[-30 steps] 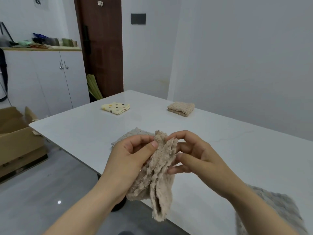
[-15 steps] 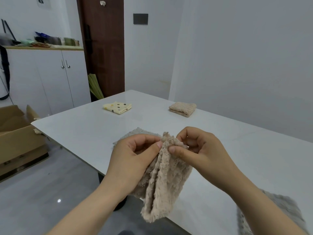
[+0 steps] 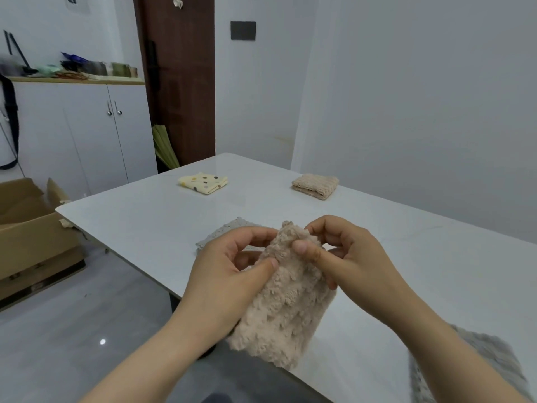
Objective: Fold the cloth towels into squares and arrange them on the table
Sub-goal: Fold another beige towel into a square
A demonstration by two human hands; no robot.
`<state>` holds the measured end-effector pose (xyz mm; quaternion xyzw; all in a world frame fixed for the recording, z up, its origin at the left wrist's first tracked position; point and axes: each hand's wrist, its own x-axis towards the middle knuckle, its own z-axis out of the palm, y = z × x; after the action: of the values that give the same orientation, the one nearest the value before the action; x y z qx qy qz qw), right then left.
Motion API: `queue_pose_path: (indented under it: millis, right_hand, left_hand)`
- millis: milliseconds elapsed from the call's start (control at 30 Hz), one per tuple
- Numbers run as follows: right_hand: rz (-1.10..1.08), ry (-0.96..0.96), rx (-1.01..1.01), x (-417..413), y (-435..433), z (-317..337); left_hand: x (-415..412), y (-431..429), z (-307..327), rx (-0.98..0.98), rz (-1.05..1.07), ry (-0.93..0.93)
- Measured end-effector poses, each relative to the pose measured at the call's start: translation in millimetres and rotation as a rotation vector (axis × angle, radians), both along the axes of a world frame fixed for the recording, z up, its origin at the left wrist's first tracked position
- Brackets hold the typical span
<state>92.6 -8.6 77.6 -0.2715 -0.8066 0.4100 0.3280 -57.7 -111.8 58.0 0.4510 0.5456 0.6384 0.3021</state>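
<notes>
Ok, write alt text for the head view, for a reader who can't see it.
A left hand and right hand pinch the top of a fluffy beige towel, holding it over the near edge of a white table. A folded yellow dotted towel and a folded tan towel lie farther back; a grey cloth lies behind the hands.

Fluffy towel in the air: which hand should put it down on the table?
Probably the right hand. It pinches the fluffy beige towel at the top and sits over bare table; the left hand is nearer the table's edge.
</notes>
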Motion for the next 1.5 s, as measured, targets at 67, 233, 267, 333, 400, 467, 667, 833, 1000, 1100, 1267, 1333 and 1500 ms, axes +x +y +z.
queue_pose_path:
  millis: [67,233,267,333,400,467,667,833,1000,1100,1267,1333,1500]
  right_hand:
    - [-0.007,-0.092,0.012,6.8,6.1,0.2]
    - [-0.026,-0.286,0.057,26.1,21.4,-3.9]
    - [-0.025,-0.296,0.073,27.8,22.3,-4.7]
    - [-0.033,-0.286,0.112,29.0,23.9,-6.8]
    - [-0.063,-0.241,0.148,28.2,25.3,-9.3]
    - [-0.112,-0.202,0.18,26.0,25.3,-13.0]
    - [-0.203,0.0,-0.116,22.5,25.9,-30.9]
    - [0.029,0.316,-0.86,17.4,19.3,-49.1]
    - [0.122,0.271,-0.98,16.9,6.6,-47.7]
    - [0.055,0.294,-0.981,19.7,9.5,-45.3]
    - [0.129,0.29,-1.08,25.2,9.6,-38.4]
    - [0.131,0.315,-1.074,27.7,13.3,-36.4]
    - [0.035,0.336,-0.959,42.2,37.4,-37.3]
  left_hand:
    - [-4.0,0.9,1.4,0.033,0.01,-0.012]
    - [-16.1,4.7,-0.8,0.061,0.076,0.038]
    - [-18.4,6.3,-3.1,0.056,0.094,0.068]
    - [-21.0,9.7,-8.2,0.034,0.139,0.179]
    - [-21.2,12.3,-12.0,-0.003,0.185,0.287]
    - [-20.5,12.7,-14.4,-0.006,0.205,0.344]
    - [-15.1,8.9,-13.4,0.006,0.11,0.564]
    - [-12.0,9.7,-8.3,0.055,0.062,0.623]
    - [-13.8,14.8,-10.2,0.065,0.067,0.625]
    - [-11.2,18.1,-12.6,0.056,0.064,0.611]
    - [-5.6,24.2,-10.1,0.048,0.054,0.582]
    - [-3.3,28.8,-10.2,0.028,0.042,0.57]
    - [7.4,54.1,-16.9,-0.076,-0.014,0.504]
